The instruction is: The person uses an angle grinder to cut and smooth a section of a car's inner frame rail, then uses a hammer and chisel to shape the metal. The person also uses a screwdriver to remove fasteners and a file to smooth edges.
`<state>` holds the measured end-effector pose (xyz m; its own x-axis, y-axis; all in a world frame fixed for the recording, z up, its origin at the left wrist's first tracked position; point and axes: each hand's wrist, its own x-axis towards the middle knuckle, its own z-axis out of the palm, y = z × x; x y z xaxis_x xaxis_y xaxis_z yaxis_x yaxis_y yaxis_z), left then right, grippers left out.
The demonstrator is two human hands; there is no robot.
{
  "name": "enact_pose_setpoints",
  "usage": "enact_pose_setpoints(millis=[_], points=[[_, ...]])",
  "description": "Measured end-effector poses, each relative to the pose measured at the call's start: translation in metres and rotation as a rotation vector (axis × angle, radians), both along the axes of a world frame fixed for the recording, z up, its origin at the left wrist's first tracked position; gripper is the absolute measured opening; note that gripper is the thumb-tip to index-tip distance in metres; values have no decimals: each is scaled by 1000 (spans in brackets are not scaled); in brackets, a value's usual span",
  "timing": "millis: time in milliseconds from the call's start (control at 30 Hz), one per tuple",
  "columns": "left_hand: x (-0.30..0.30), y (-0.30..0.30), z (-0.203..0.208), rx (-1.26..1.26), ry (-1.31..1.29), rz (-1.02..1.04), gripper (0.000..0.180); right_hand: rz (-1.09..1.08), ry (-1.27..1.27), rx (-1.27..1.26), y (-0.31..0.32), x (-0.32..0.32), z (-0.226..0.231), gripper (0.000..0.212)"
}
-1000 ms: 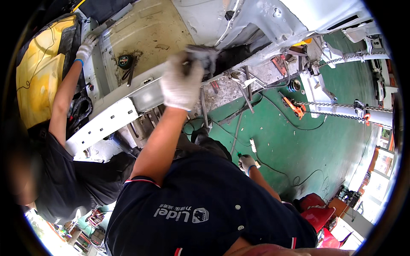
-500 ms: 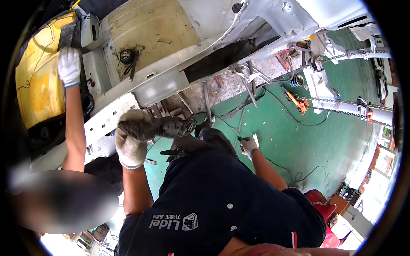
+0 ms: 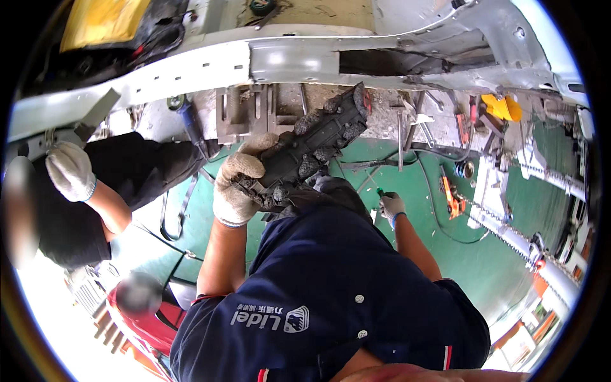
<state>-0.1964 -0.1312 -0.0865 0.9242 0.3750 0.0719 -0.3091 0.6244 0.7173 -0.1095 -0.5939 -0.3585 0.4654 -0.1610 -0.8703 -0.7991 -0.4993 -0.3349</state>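
Observation:
My left hand (image 3: 237,188), in a soiled white knit glove, grips one end of a long black trim-like strip (image 3: 294,157). Clumps of dark, crumbly material cling along both edges of this strip. It slants up to the right, in front of the silver-grey vehicle sill (image 3: 289,60). Lower on the right, by my side, my gloved right hand (image 3: 391,207) is closed around a slim tool with a green end (image 3: 380,191). Most of that tool is hidden, so its kind is unclear.
A co-worker's gloved hand (image 3: 70,170) is at the left. Metal tools and brackets (image 3: 247,108) lie on a ledge under the sill. A black cable (image 3: 439,219), an orange clamp-like tool (image 3: 452,198) and chains (image 3: 503,235) are on the right, over the green floor (image 3: 417,232).
My view has shifted left and down. The black strip, earlier seen foreshortened, now extends up to the right in my left hand. The co-worker's hand has left the yellow panel.

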Motion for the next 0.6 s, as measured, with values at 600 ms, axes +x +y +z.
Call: enact_pose_setpoints(millis=[600], points=[[-321,-35,-270,425,1505,218,55,836,-418,-466,96,182,29,41]])
